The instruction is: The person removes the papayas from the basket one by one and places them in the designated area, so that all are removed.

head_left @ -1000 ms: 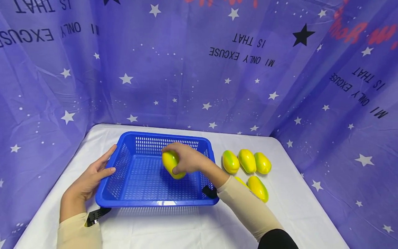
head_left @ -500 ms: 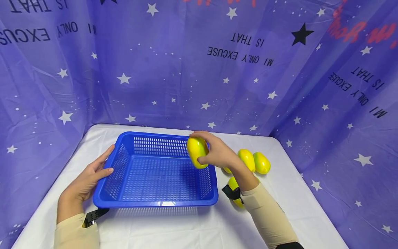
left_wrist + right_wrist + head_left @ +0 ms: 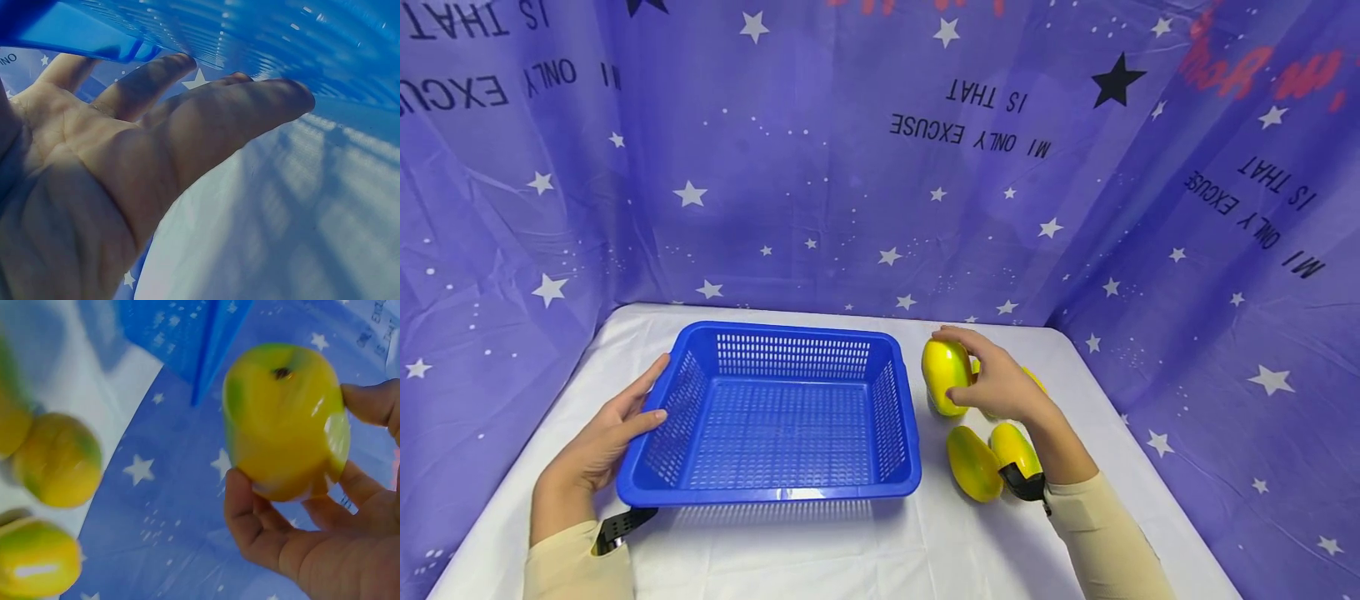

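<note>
In the head view my right hand [image 3: 1000, 383] grips a yellow-green mango [image 3: 946, 377] at the right of the blue plastic basket [image 3: 786, 496]. Thumb and fingers hold it from either side, and its dark stem end shows in the right wrist view. Two mangoes, one at the left [image 3: 973, 463] and one at the right [image 3: 1015, 448], lie on the table in front of this hand. Others behind it are partly hidden. My left hand [image 3: 598, 437] rests against the basket's left side, with mostly straight fingers [image 3: 231, 115] touching it.
A white cloth covers the table [image 3: 805, 550]. A purple curtain [image 3: 820, 167] with stars surrounds its back and sides. Black wrist mounts sit near both sleeves, and the right one [image 3: 1022, 482] overlaps a mango.
My right hand has carried the mango from above the basket's inside rightward, out past the right rim to the other mangoes. The left hand stays at the basket's left side.
</note>
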The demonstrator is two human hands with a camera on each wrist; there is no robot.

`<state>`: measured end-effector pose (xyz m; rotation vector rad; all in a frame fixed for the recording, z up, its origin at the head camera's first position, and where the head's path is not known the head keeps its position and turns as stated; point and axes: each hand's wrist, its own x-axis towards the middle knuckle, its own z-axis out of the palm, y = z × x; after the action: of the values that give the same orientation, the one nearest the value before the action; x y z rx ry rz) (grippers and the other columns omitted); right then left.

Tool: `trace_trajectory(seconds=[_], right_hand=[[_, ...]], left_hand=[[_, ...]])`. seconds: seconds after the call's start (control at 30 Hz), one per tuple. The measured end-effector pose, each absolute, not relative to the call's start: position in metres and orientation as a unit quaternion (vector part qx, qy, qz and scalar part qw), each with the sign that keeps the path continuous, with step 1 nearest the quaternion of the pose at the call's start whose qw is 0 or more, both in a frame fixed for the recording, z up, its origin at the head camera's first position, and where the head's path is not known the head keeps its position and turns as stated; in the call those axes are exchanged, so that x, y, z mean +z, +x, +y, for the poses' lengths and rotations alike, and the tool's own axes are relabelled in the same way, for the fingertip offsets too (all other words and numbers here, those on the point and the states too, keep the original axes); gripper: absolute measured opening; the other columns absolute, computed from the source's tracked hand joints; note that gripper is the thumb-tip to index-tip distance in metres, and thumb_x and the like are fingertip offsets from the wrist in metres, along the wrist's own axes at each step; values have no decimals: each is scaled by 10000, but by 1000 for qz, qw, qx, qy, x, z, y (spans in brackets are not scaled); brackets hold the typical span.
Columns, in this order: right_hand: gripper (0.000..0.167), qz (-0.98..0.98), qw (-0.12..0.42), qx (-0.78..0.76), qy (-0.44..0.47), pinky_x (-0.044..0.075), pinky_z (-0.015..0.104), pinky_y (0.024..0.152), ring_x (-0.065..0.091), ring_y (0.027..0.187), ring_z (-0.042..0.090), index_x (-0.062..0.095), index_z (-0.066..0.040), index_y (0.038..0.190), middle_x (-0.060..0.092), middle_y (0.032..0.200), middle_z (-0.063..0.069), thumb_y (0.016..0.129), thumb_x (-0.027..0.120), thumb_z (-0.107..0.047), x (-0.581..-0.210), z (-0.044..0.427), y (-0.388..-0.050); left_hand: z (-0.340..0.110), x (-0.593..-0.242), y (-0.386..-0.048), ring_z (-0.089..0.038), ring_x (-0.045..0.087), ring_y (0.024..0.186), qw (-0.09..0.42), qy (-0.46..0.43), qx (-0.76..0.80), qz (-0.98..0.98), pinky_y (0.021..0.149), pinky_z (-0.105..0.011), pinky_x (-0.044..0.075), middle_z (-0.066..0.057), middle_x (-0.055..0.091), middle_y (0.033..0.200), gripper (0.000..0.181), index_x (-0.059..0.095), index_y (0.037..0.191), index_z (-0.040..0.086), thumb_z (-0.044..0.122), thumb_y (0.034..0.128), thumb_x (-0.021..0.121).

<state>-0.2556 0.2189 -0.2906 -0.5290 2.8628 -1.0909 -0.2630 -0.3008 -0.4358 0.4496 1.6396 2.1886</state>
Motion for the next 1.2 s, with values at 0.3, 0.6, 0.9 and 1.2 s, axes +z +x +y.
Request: trace_trajectory(seconds=[0.3, 0.6, 0.9, 1.2], right_hand=[[772, 905, 27, -394, -159, 528, 438, 892, 449, 1225, 312, 496, -281, 1408, 423, 1463, -70, 737, 793, -43, -302, 273, -246], [797, 897, 15, -420, -138, 539, 309, 869, 470, 1205, 307, 461, -209, 1450, 434, 1464, -8, 747, 775, -4, -329, 342, -231], [778, 898, 2, -426, -108, 536, 307, 848, 451, 1235, 304, 454, -155, 1454, 408, 1484, 38, 756, 754, 16, -349, 387, -208], [767, 909, 28, -405, -97, 538, 335, 816, 489, 1180, 339, 460, -148, 1443, 479, 1419, 73, 754, 774, -30, -377, 419, -182]], left_hand=[[-299, -433, -269, -272, 601, 1125, 179, 171, 775, 581, 818, -569, 535, 2, 348, 1487, 738, 84, 1569, 360, 15, 1010, 420], [-298, -430, -271, -260, 608, 1113, 183, 170, 773, 583, 810, -571, 537, 55, 380, 1464, 732, 83, 1568, 365, 20, 1013, 413], [-303, -427, -272, -306, 618, 1095, 184, 192, 778, 568, 789, -613, 526, 33, 473, 1407, 734, 61, 1572, 341, -8, 1013, 385], [-300, -434, -265, -310, 618, 1090, 190, 185, 782, 564, 788, -634, 513, 48, 478, 1398, 733, 56, 1570, 346, -6, 1014, 379]])
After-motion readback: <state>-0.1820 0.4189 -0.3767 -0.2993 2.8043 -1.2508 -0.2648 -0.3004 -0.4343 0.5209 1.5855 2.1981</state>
